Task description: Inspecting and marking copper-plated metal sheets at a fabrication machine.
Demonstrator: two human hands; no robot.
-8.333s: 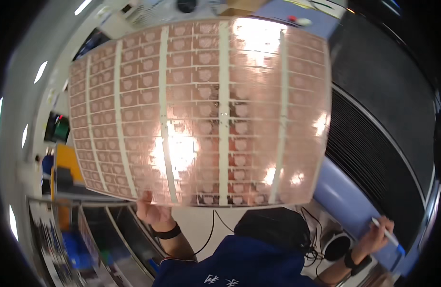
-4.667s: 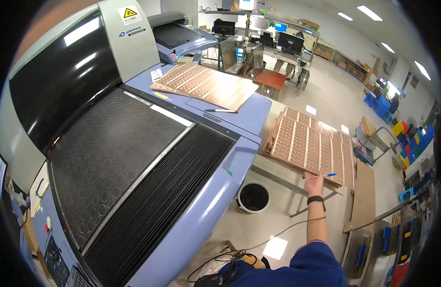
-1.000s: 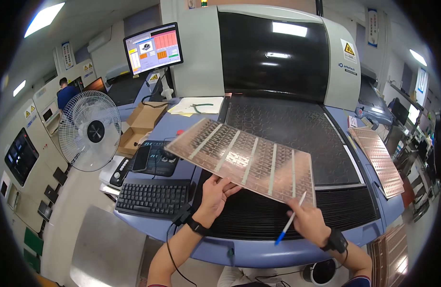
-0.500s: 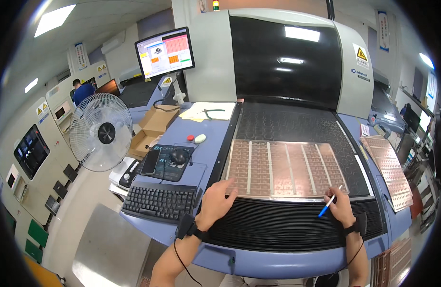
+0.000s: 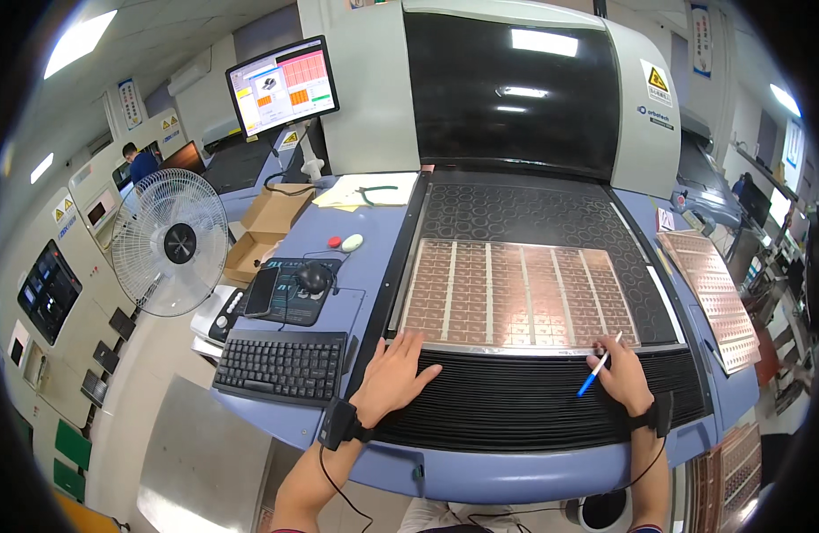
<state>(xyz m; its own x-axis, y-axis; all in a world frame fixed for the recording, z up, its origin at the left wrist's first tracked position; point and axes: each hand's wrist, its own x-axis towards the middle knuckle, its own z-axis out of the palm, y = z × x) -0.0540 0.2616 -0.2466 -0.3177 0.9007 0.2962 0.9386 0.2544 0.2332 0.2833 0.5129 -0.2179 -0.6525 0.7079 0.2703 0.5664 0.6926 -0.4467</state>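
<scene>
A copper-coloured circuit board panel (image 5: 509,293) with rows of small patterns and pale strips lies on the black machine bed (image 5: 507,210). My left hand (image 5: 395,377) is spread open, palm down, its fingertips at the panel's front left corner and its thumb stretched out over the black ribbed cover (image 5: 507,400). Between the fingers of my right hand (image 5: 624,380) is a slim white marker pen (image 5: 599,366), slanting down to a blue end. That hand's fingertips reach the front right edge of the panel.
Left of the bed are a keyboard (image 5: 280,365), a mouse (image 5: 313,276), a phone (image 5: 262,291), a cardboard box (image 5: 273,233) and green-handled pliers (image 5: 374,189). A fan (image 5: 174,242) stands further left. More copper panels (image 5: 713,298) lie on the right ledge. The machine's dark hood (image 5: 516,93) rises behind.
My left hand has opened flatter, its fingers now straighter at the panel's corner. My right hand keeps the pen. The whole view has shifted slightly.
</scene>
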